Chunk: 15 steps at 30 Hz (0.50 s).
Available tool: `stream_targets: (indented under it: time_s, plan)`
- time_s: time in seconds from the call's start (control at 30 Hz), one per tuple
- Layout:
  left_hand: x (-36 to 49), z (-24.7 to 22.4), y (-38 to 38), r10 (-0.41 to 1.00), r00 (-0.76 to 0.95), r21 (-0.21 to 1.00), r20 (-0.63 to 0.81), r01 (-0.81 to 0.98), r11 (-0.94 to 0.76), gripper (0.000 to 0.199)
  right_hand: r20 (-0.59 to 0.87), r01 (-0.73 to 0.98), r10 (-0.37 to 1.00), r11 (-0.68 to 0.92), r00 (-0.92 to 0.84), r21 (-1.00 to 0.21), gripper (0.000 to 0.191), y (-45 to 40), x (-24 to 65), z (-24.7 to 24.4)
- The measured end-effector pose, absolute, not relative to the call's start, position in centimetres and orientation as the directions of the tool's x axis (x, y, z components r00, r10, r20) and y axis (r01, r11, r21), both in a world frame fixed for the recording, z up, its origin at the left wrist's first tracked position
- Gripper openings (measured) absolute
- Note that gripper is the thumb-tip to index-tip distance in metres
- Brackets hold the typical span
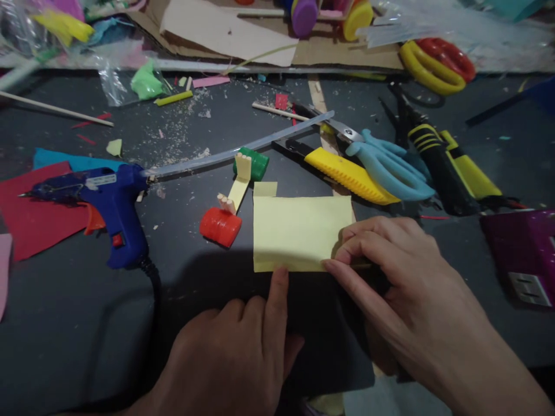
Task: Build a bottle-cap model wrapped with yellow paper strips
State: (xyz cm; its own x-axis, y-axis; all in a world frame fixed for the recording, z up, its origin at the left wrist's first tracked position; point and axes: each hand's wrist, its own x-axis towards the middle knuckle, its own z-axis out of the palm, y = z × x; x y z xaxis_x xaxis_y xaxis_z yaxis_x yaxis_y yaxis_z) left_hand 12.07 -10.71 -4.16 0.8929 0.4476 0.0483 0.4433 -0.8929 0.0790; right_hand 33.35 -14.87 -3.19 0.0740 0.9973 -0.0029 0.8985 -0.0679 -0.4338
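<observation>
A pale yellow paper rectangle (299,231) lies on the dark table, with a small tab at its upper left. My left hand (236,352) touches the paper's lower edge with its extended index fingertip; its other fingers are curled and hold nothing visible. At the lower right corner, my right hand (390,277) pinches the paper between thumb and fingers. Left of the paper sits a small piece made of a red cylinder (220,227), a green cylinder (255,164) and a yellow strip (239,193) between them.
A blue glue gun (119,202) with a long clear stick lies left. Behind the paper are a yellow cutter (347,173), blue-handled scissors (390,167) and black-yellow pliers (442,162). A purple object (520,248) stands right. Cardboard (364,55) and scraps line the back.
</observation>
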Motion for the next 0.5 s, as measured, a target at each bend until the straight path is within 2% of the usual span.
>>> stream_targets:
  time_s: [0.37, 0.5]
  plan:
    - [10.3, -3.8, -11.0, 0.526, 0.849, 0.034, 0.05, 0.525, -0.851, 0.043, 0.021, 0.902, 0.997, -0.054, 0.07, -0.429, 0.023, -14.6, 33.3, -3.0]
    - [10.3, -3.1, -10.4, 0.548, 0.83, 0.052, 0.102, 0.545, -0.837, 0.038, 0.034, 0.903, 0.999, -0.018, 0.036, -0.429, 0.021, -14.9, 33.2, -3.0]
